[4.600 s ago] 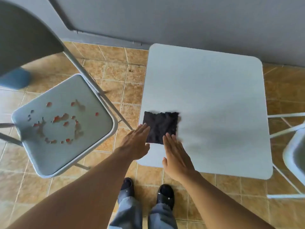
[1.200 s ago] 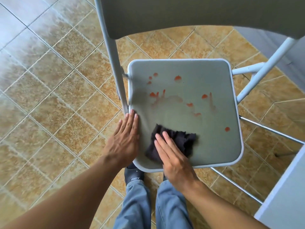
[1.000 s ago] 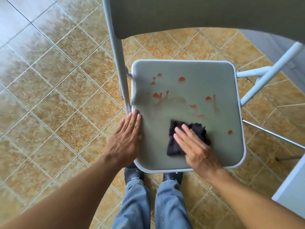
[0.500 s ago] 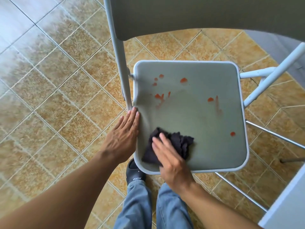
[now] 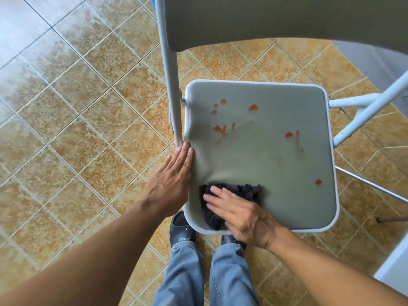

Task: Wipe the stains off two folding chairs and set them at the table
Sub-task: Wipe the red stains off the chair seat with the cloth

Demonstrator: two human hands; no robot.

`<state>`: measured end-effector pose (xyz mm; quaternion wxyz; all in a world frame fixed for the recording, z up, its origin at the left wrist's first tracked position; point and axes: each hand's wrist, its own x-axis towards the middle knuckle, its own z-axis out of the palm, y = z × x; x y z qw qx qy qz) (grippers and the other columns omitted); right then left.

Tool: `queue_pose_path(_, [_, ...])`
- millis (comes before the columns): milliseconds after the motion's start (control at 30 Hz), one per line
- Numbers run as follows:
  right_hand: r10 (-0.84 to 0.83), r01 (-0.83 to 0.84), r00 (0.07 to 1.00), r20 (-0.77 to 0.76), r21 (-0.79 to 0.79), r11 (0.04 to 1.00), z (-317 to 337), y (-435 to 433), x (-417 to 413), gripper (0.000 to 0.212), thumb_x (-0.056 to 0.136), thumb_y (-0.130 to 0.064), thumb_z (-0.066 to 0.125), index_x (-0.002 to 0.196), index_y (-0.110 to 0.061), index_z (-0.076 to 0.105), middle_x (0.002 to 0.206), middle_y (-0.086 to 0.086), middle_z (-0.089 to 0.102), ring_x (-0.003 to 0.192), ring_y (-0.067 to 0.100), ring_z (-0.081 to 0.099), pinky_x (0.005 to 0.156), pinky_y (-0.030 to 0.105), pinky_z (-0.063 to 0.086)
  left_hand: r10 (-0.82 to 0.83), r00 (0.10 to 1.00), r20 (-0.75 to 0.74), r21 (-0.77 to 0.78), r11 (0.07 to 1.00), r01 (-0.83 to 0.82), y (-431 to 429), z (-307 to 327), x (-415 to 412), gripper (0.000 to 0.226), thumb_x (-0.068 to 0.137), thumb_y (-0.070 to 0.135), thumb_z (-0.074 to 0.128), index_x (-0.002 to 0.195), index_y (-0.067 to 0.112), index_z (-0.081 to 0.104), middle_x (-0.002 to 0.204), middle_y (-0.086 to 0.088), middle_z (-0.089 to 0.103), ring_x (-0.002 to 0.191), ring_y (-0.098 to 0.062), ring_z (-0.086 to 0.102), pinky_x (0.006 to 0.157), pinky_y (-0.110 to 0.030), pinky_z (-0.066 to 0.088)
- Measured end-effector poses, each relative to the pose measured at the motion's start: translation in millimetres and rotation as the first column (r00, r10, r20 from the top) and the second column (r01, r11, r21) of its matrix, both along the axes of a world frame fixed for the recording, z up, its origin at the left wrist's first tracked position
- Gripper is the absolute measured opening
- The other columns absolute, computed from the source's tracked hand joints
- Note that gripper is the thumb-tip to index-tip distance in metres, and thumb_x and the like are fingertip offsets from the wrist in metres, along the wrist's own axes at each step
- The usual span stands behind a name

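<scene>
A grey folding chair stands in front of me, its seat (image 5: 260, 164) dotted with several red stains (image 5: 252, 107) on the far half and one near the right edge. A dark cloth (image 5: 247, 191) lies bunched at the seat's near left corner. My right hand (image 5: 238, 214) presses flat on the cloth, fingers pointing left. My left hand (image 5: 174, 175) rests flat against the seat's left edge, fingertips by the frame tube (image 5: 174, 107). The chair's backrest (image 5: 287, 21) fills the top of the view.
Tan floor tiles (image 5: 77, 129) spread to the left. A white table corner (image 5: 395, 263) shows at the lower right. The chair's white frame legs (image 5: 366, 107) and a metal brace (image 5: 373, 184) stick out on the right. My shoes (image 5: 182, 230) stand under the seat's front edge.
Since 4.6 s ago the cloth left the table for the chair seat. Within the last second my right hand swept it right, then back to the near left corner; middle stains are smeared away.
</scene>
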<state>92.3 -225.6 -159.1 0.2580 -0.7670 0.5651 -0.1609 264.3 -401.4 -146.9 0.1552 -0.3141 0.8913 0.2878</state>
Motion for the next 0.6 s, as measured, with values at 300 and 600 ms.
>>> queue_pose_path(300, [-0.468, 0.473, 0.873, -0.139, 0.004, 0.881, -18, -141, -52, 0.046, 0.084, 0.003, 0.054, 0.129, 0.0, 0.061, 0.145, 0.011, 0.053, 0.142, 0.028, 0.04, 0.118, 0.031, 0.029, -0.003, 1.0, 0.012, 0.005, 1.0, 0.003, -4, -3, 3, 0.058, 0.104, 0.03, 0.016, 0.151, 0.014, -0.014, 0.156, -0.003, -0.023, 0.143, -0.015, -0.024, 0.12, -0.033, -0.005])
queue_pose_path(600, [-0.063, 0.064, 0.998, -0.017, 0.057, 0.996, 11, 12, 25, 0.041, 0.089, -0.002, 0.056, 0.129, 0.007, 0.059, 0.145, 0.015, 0.05, 0.144, 0.032, 0.035, 0.113, 0.047, 0.038, 0.015, 0.999, 0.044, 0.0, 1.0, -0.015, -7, -5, 5, 0.06, 0.103, 0.039, 0.016, 0.151, 0.018, -0.014, 0.157, -0.001, -0.023, 0.143, -0.016, -0.023, 0.121, -0.038, 0.0])
